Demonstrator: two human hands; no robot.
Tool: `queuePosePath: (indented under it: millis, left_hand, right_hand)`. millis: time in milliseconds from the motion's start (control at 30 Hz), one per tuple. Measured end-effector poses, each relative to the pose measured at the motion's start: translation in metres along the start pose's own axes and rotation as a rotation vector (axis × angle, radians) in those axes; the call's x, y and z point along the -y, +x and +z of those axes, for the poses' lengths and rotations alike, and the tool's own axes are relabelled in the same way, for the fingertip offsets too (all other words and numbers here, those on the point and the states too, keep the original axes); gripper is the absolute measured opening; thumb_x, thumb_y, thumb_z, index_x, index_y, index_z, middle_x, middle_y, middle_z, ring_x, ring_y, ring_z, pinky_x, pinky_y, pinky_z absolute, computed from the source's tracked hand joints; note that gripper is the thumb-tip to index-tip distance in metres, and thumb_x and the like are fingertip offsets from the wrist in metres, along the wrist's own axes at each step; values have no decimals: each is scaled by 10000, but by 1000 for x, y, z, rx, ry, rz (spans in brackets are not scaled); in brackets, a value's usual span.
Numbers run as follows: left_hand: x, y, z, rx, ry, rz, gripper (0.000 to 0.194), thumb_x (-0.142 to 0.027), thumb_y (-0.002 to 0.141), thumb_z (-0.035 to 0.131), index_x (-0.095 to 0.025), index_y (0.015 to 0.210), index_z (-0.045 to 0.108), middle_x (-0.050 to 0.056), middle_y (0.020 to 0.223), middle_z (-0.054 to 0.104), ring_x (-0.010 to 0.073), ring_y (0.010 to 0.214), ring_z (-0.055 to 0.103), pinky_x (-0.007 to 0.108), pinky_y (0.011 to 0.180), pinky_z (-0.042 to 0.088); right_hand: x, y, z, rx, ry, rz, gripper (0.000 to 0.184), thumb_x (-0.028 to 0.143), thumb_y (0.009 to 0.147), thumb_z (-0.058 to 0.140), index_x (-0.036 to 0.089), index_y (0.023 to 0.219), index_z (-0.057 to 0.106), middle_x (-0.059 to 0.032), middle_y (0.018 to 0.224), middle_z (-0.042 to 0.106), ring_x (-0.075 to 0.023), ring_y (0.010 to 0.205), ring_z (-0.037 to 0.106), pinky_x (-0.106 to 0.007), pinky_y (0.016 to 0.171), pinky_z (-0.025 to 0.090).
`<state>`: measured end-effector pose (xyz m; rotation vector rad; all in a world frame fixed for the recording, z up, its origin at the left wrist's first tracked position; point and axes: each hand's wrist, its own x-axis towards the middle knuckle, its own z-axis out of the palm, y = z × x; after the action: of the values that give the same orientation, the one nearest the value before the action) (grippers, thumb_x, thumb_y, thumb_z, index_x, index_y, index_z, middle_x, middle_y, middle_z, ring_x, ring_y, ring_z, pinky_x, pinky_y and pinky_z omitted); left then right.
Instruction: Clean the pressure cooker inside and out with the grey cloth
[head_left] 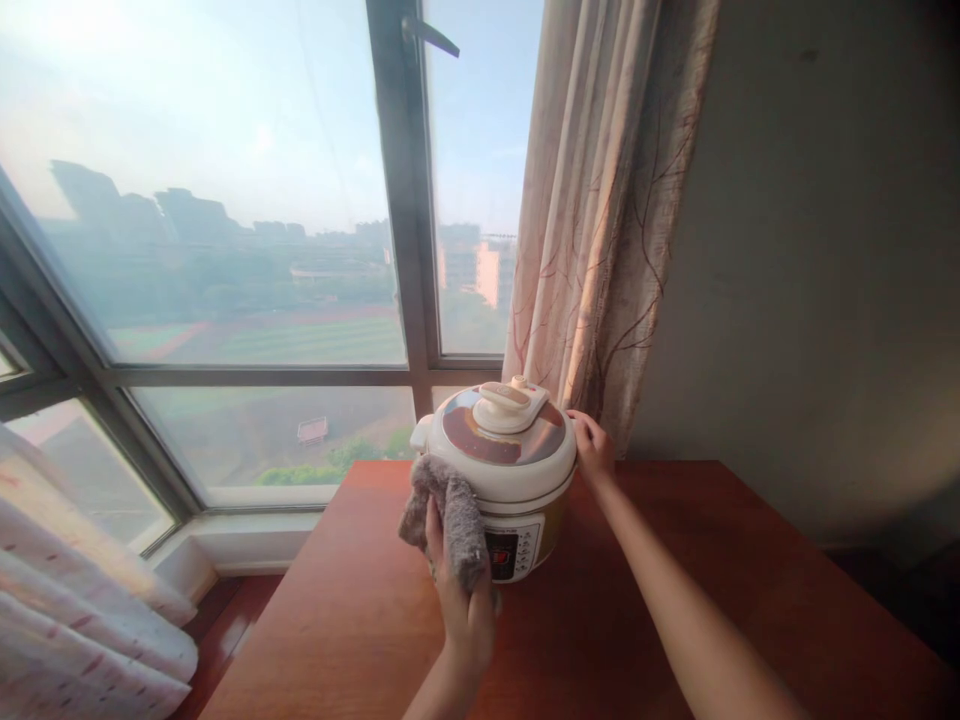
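A white-lidded electric cooker [512, 484] is standing upright at the center of the frame, slightly below the middle, near the far edge of a reddish-brown wooden table [322, 610]. A person's bare left hand [459, 595], at the lower center, is gripping a fluffy gray cloth [456, 510], with fingers and thumb closing around it. The cloth is covering the cooker's front left side and is partly hiding the control panel [514, 550], which is facing the viewer. The bare right hand [594, 452], right of center, is reaching the cooker's right side just below the lid's edge; its fingers are bending there, but whether they are gripping or only touching cannot be told. On top, a shiny round plate is reflecting brown and pale light around the raised lid handle [504, 402].

Behind, a large gray-framed window [416, 250] is filling the upper left, showing hazy buildings and a green field. A pale curtain with branch patterns [592, 200] is hanging at upper center-right, beside a dark gray wall [810, 250]. Another curtain [82, 610] is draping across the lower left corner.
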<state>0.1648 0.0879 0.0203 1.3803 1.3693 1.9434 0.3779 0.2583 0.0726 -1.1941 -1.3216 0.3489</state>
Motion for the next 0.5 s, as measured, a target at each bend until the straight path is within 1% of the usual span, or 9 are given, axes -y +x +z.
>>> queuePosePath:
  millis: [67, 100, 167, 267, 300, 367, 433, 500]
  left_hand:
    - [-9, 6, -4, 65, 199, 277, 711, -498, 940, 458, -260, 1587, 283, 81, 1698, 96, 364, 1543, 121, 535, 1228, 160]
    - [-15, 14, -6, 108, 291, 379, 678, -470, 945, 443, -265, 1578, 312, 72, 1700, 84, 376, 1542, 114, 558, 1223, 153]
    - [-27, 36, -12, 193, 440, 529, 694, -420, 918, 466, -259, 1577, 317, 78, 1695, 110, 395, 1539, 99, 600, 1212, 143]
    - [-47, 75, -15, 339, 602, 669, 740, -372, 810, 555, -227, 1524, 425, 109, 1650, 269, 411, 1522, 160, 613, 1208, 126]
    - [-53, 87, -15, 380, 642, 675, 751, -356, 771, 590, -224, 1499, 463, 112, 1626, 325, 406, 1511, 200, 602, 1210, 133]
    - [-65, 112, -12, 447, 711, 618, 727, -315, 721, 628, -231, 1438, 539, 103, 1558, 443, 383, 1467, 309, 573, 1208, 173]
    - [-72, 136, -8, 488, 753, 519, 626, -278, 741, 610, -233, 1365, 609, 87, 1489, 532, 352, 1405, 412, 538, 1192, 244]
    - [-74, 161, -3, 502, 733, 450, 535, -263, 784, 569, -206, 1310, 649, 92, 1451, 571, 328, 1359, 471, 493, 1167, 310]
  right_hand:
    - [-1, 0, 1, -1, 0, -2, 472, 491, 893, 425, 184, 1034, 756, -124, 1051, 774, -310, 1008, 688, -398, 865, 508]
    - [-2, 1, 1, -1, -1, -4, 469, 487, 893, 425, 185, 1034, 756, -122, 1054, 774, -308, 1007, 689, -399, 867, 509]
    - [-2, 1, 1, -1, -2, -8, 466, 482, 892, 424, 188, 1033, 756, -117, 1053, 775, -306, 1002, 690, -400, 869, 510]
    - [-1, 1, 0, 3, -2, -12, 463, 482, 892, 422, 192, 1025, 758, -112, 1047, 776, -304, 1000, 692, -402, 871, 513]
    - [-1, 1, 0, 5, -1, -12, 464, 483, 891, 422, 192, 1023, 759, -112, 1049, 776, -305, 1003, 692, -403, 872, 513]
    - [0, 1, -1, 7, 3, -11, 467, 487, 889, 424, 189, 1019, 759, -117, 1062, 773, -310, 1017, 689, -409, 882, 512]
    - [0, 1, -1, 8, 8, -10, 474, 492, 887, 425, 182, 1022, 758, -123, 1075, 769, -315, 1038, 684, -414, 894, 508]
    - [1, 1, -1, 10, 11, -11, 477, 495, 889, 422, 182, 1024, 757, -124, 1082, 768, -315, 1054, 679, -415, 904, 506]
